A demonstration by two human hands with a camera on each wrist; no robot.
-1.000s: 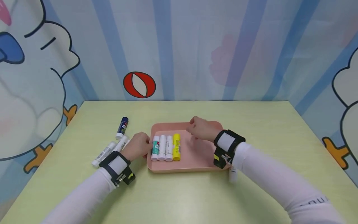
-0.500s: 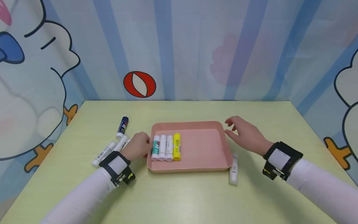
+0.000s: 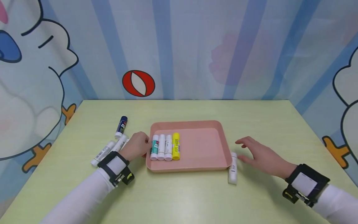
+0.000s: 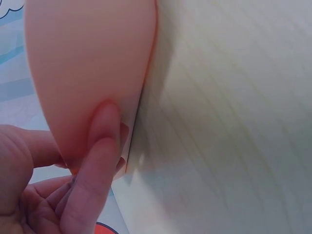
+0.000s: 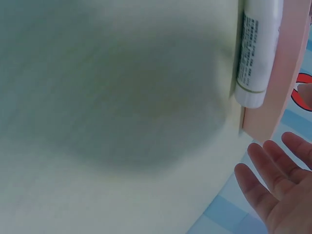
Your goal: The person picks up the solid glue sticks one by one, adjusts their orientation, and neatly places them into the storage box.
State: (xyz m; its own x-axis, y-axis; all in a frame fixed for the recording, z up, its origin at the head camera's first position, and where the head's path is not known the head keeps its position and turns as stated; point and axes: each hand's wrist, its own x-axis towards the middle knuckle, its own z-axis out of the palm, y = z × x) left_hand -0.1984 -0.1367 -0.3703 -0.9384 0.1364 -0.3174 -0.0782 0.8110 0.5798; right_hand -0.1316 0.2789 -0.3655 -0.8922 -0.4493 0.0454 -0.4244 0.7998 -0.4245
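Observation:
My left hand (image 3: 136, 145) grips the left side of a pink tray (image 3: 205, 146); in the left wrist view its thumb (image 4: 105, 124) lies against the tray's outer wall. Inside the tray, along its left side, stand in a row a green-labelled glue stick (image 3: 154, 147), two white glue sticks (image 3: 161, 147) and a yellow glue stick (image 3: 176, 146). My right hand (image 3: 264, 157) hovers right of the tray, fingers spread and holding nothing. Nearest to it, a white glue stick (image 3: 232, 169) lies along the tray's right wall, its printed label facing the right wrist view.
Left of the tray, a dark blue glue stick (image 3: 121, 127) lies at the back. Several white glue sticks (image 3: 103, 153) lie in front of it, partly hidden by my left hand and wrist. A patterned blue backdrop (image 3: 190, 56) rises behind the table (image 3: 190, 199).
My right hand has left the tray's interior, moving right and then toward me, near the white glue stick outside. My left hand has stayed at the tray's left side.

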